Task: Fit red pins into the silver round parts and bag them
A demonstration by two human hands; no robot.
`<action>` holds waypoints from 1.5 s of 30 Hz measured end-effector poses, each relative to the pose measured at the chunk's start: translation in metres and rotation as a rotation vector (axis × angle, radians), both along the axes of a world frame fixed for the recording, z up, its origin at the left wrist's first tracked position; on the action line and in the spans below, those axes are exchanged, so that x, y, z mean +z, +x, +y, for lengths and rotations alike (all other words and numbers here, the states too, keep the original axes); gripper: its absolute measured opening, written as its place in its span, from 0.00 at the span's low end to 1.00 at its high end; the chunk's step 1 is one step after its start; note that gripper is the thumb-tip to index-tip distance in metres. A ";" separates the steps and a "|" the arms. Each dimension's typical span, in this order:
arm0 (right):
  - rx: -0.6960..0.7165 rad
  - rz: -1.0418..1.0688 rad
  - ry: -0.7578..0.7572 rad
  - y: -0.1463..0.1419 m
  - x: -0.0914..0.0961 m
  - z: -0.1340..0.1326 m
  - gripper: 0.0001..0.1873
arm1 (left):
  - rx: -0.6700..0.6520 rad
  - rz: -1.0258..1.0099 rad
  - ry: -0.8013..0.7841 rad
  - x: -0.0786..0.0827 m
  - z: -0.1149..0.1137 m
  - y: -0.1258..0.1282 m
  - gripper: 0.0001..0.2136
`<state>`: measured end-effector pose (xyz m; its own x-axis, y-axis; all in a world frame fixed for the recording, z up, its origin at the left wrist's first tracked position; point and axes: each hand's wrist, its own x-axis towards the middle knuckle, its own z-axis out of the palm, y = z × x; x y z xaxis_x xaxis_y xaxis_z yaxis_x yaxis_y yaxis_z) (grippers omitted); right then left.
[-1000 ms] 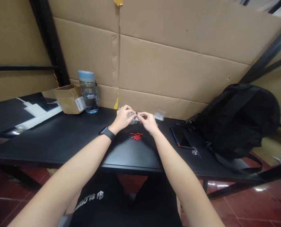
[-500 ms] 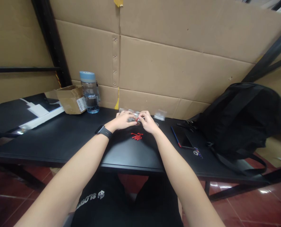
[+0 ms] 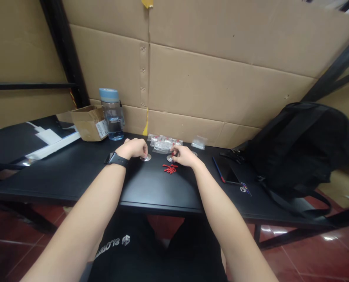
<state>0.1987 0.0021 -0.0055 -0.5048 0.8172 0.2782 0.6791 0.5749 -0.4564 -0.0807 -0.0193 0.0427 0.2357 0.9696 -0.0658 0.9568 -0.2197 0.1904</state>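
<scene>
My left hand (image 3: pixel 135 148) is lowered, its fingers closed and pointing down into a small shiny round dish (image 3: pixel 146 158); whatever the fingertips pinch is too small to make out. Over a second shiny round dish (image 3: pixel 170 159) my right hand (image 3: pixel 185 156) pinches a thin red piece (image 3: pixel 173 145). A little heap of red looped cords (image 3: pixel 170 169) lies on the black table (image 3: pixel 162 192), on the near side of the hands. Behind them several clear plastic packets (image 3: pixel 162 144) with bits of red inside overlap. Part of another round clear thing (image 3: pixel 194 154) shows behind my right wrist.
A clear packet (image 3: pixel 199 142) lies by the cardboard wall (image 3: pixel 203 86). To the left stand a blue-lidded bottle (image 3: pixel 112 117), a cardboard box (image 3: pixel 89 123) and a white power strip (image 3: pixel 55 148). On the right are a phone (image 3: pixel 227 171), a keyring (image 3: pixel 244 188) and a black backpack (image 3: pixel 300 152).
My hands, together over the packets before, have parted. The left has moved left and down to a dish; the right stays near its place, slightly lower. The packets and two dishes now show.
</scene>
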 end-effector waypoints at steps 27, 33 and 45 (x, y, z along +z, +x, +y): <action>0.096 0.835 -0.398 -0.017 0.006 -0.007 0.16 | -0.284 -1.069 0.184 -0.050 0.026 0.054 0.16; 0.121 0.801 -0.453 -0.012 0.009 -0.009 0.25 | -0.254 -1.024 0.243 -0.051 0.026 0.057 0.15; -0.112 0.290 0.053 0.008 0.008 0.001 0.26 | -0.172 -0.117 0.164 -0.035 0.012 0.035 0.14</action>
